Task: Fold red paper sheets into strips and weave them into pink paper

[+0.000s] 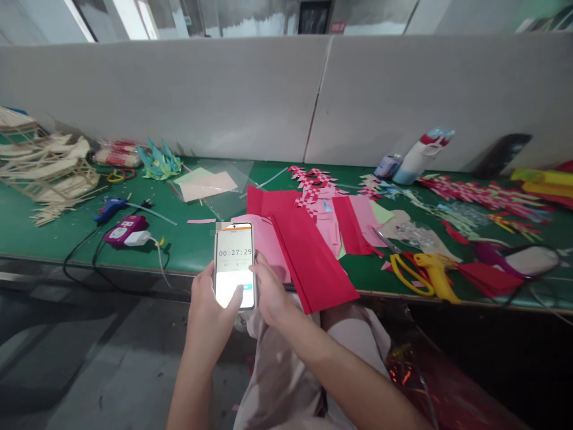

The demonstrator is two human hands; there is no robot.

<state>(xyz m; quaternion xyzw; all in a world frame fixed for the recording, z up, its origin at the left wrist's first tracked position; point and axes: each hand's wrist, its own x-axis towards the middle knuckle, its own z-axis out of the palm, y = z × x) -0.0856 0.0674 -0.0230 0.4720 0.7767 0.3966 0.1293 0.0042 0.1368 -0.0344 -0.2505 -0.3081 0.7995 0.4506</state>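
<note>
A smartphone [234,251] with a lit screen showing a timer is held upright in front of the green table's near edge. My left hand [210,304] grips its left side and bottom, with the thumb on the lower screen. My right hand [268,289] is wrapped round its right edge. Just behind the phone lie pink paper sheets [266,239] and folded red paper [308,257], the red sheet hanging over the table edge above my lap.
On the green table [192,245]: a purple power strip with white plug [123,232], blue glue gun [108,209], wooden stick model [49,167], woven red-pink paper [313,182], yellow scissors [405,272], yellow glue gun [436,275], a bottle [418,156]. Grey partition behind.
</note>
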